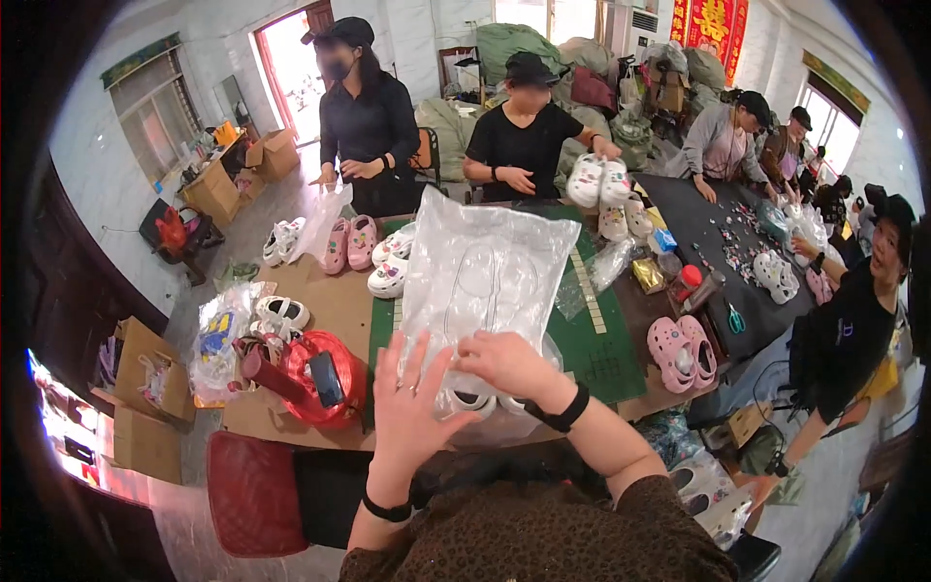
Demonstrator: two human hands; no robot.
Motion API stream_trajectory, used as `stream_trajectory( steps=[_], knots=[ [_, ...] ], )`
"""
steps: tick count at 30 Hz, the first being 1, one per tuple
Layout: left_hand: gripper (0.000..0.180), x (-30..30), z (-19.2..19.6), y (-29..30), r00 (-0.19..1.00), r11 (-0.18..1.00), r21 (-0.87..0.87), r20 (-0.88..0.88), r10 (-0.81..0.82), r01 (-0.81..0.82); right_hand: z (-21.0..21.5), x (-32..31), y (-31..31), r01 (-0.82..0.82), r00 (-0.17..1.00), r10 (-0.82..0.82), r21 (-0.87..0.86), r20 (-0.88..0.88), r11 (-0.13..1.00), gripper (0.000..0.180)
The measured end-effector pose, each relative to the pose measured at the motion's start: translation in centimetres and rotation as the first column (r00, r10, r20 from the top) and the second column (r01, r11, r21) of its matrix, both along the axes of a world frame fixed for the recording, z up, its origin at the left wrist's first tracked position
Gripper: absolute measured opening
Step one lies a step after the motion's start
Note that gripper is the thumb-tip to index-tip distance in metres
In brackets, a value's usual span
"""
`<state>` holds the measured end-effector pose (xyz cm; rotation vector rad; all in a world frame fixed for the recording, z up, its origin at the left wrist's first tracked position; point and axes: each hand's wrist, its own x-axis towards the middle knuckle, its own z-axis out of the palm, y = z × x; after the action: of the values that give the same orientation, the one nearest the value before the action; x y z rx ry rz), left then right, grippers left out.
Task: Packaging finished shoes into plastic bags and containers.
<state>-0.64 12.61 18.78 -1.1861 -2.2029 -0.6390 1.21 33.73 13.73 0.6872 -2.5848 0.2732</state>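
A transparent plastic bag [490, 257] with a faint shoe outline stands up over the table in front of me. My right hand [514, 367] has its fingers bent and pinched at the bag's lower part. My left hand [412, 403] is open beside the bag's lower left, its fingers spread; whether they touch the plastic I cannot tell. Below my hands, a pair of white clogs [473, 400] shows only in part, with the rest behind my hands and the plastic. The bag hides much of the green cutting mat [601, 354].
Left of me, a phone [327, 378] rests on a red bag [339, 417]. Pink clogs [669, 354] stand at the right, other white clogs [391, 267] behind the mat. Across the table, a co-worker holds white clogs [598, 180]. Blue scissors [736, 318] lie on the dark table.
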Motion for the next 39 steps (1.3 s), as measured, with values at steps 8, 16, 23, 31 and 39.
stream_trajectory(
  steps=[8,16,23,31,39],
  knots=[
    [0.033,-2.6,-13.5,-0.9,0.912,0.995,-0.104,0.407,0.054,-0.012,-3.2,2.3,0.4,0.300,0.953,-0.294,-0.114,0.069,0.947,0.041],
    [0.030,-3.4,-14.1,-0.6,0.951,0.995,-0.035,0.293,0.103,-0.097,-5.2,5.5,4.0,0.530,0.839,-0.541,-0.320,0.061,0.786,0.013],
    [0.029,-3.5,-13.7,1.4,0.885,0.983,0.162,0.465,0.003,-0.088,-3.6,4.6,1.1,0.648,0.526,-0.848,-0.618,-0.059,0.445,0.067],
    [0.023,-3.6,-12.9,1.1,0.976,0.987,0.162,0.214,-0.048,0.013,-8.8,3.3,2.0,0.573,0.758,-0.455,-0.810,0.467,0.124,0.069],
    [0.028,-6.3,-10.5,-0.2,0.889,0.901,0.386,0.457,-0.002,-0.196,-8.7,4.5,3.9,0.394,0.880,-0.264,-0.917,0.395,-0.056,0.058]
  ],
)
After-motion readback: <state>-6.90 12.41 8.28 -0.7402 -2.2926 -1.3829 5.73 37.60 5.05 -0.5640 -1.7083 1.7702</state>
